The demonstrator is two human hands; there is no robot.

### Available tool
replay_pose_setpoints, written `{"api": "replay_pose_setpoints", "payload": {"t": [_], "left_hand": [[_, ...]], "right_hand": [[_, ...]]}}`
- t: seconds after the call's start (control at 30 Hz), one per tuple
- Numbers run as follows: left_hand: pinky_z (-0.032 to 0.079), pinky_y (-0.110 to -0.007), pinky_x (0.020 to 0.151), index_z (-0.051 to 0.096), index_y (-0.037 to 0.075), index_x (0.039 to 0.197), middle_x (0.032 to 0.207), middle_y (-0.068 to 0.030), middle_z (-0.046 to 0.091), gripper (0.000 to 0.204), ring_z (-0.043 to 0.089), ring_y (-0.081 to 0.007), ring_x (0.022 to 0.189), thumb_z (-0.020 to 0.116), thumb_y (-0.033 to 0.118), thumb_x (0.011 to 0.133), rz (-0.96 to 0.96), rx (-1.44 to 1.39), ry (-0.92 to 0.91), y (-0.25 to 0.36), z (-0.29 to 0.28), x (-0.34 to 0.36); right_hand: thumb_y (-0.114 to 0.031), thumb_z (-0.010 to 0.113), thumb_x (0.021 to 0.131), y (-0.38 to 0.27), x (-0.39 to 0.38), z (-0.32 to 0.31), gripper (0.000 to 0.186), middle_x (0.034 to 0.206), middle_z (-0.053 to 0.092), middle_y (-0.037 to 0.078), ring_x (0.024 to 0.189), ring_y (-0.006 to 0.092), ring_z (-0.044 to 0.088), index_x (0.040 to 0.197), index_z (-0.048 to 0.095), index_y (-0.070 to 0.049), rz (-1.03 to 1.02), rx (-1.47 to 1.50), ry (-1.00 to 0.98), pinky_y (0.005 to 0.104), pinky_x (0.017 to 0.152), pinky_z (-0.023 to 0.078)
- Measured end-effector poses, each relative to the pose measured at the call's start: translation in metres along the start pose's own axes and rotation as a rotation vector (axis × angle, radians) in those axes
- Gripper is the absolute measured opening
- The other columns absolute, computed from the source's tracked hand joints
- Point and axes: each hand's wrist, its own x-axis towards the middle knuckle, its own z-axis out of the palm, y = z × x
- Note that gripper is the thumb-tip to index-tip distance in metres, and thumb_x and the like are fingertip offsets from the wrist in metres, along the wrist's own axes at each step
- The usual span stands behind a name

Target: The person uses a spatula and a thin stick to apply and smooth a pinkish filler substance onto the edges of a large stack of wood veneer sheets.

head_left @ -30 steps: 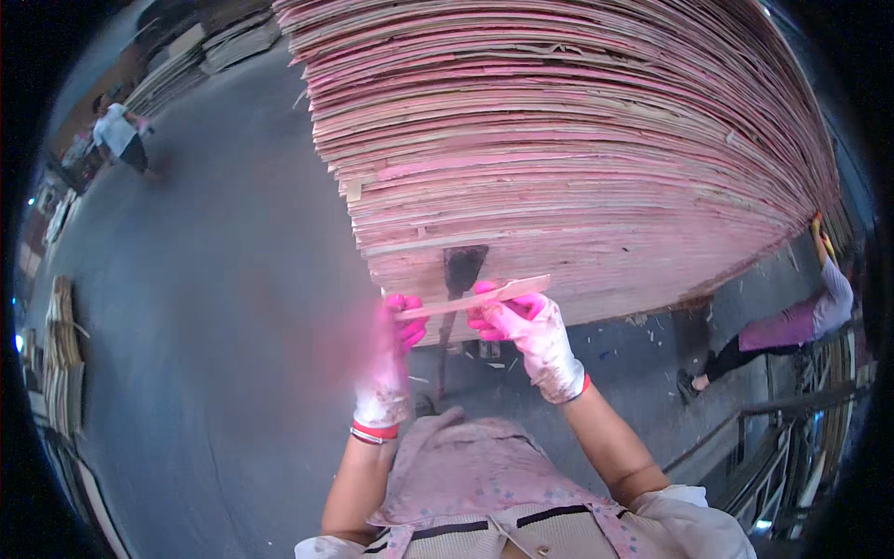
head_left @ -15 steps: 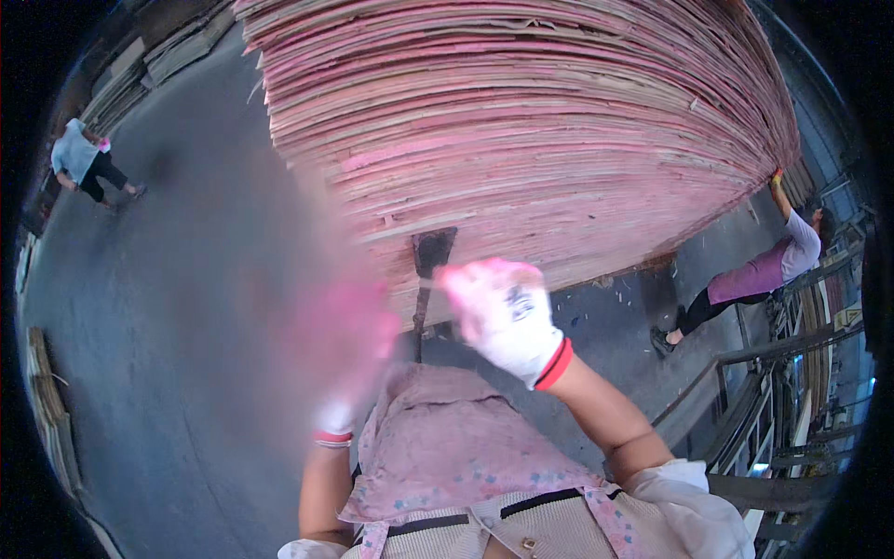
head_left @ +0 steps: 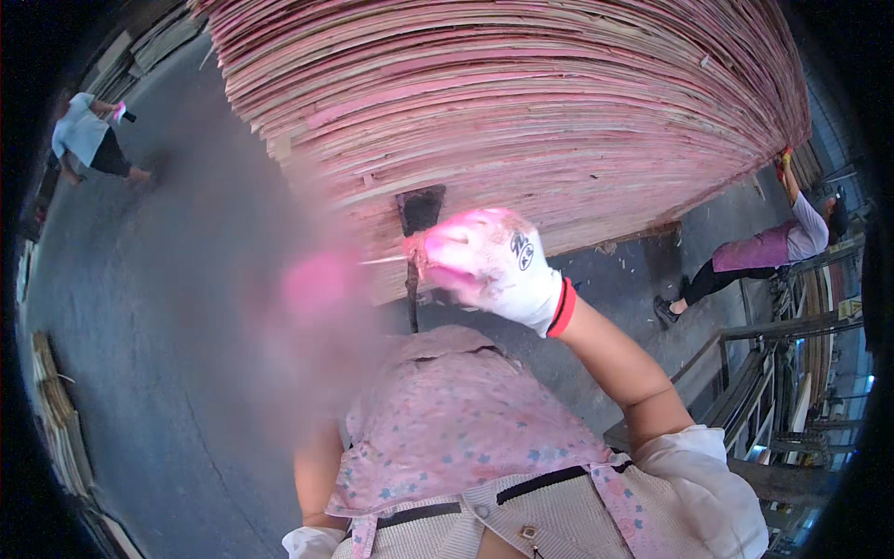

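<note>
My right hand, in a white glove stained pink with a red cuff, is closed with its fingers pinched together. From its fingertips a thin pale strand runs toward my left hand. A hazy smear covers most of that left hand, and only pink glove colour shows through, so its fingers cannot be made out. Just beyond both hands rises a tall stack of thin wood sheets with pink-stained edges. A dark flat piece hangs against the stack's lower face, behind my right fingertips.
At the stack's far right corner a person in a pink apron touches the sheets. Another person is at the far left. Sheet piles stand at the left edge, and metal railings on the right. Scraps lie on the grey floor.
My right hand has shifted slightly left and up, and my left hand slightly left. The view has tilted a little. The person at far left has changed posture, with one arm raised forward.
</note>
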Motion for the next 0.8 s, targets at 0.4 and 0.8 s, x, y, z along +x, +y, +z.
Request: {"api": "replay_pose_setpoints", "payload": {"t": [0.4, 0.8], "left_hand": [[0.039, -0.040, 0.114, 0.037, 0.001, 0.152, 0.144, -0.0172, 0.055, 0.065, 0.051, -0.0262, 0.135, 0.045, 0.046, 0.106, 0.079, -0.562, 0.075, -0.009, 0.003, 0.034], [0.039, -0.038, 0.116, 0.034, -0.001, 0.153, 0.152, -0.0202, 0.043, 0.063, 0.043, -0.0255, 0.141, 0.064, 0.009, 0.099, 0.387, -0.161, 0.228, -0.055, -0.021, 0.091]], "right_hand": [[-0.028, 0.065, 0.077, 0.054, 0.052, -0.004, 0.025, 0.084, 0.061, -0.004, 0.081, 0.0185, 0.064, 0.100, 0.063, -0.021, -0.409, -0.534, 0.297, 0.0377, 0.064, 0.051], [-0.024, 0.058, 0.081, 0.082, 0.099, 0.054, 0.021, 0.090, 0.062, -0.003, 0.089, 0.0192, 0.062, 0.101, 0.062, -0.021, -0.345, -0.637, 0.142, 0.0402, 0.069, 0.052]]}}
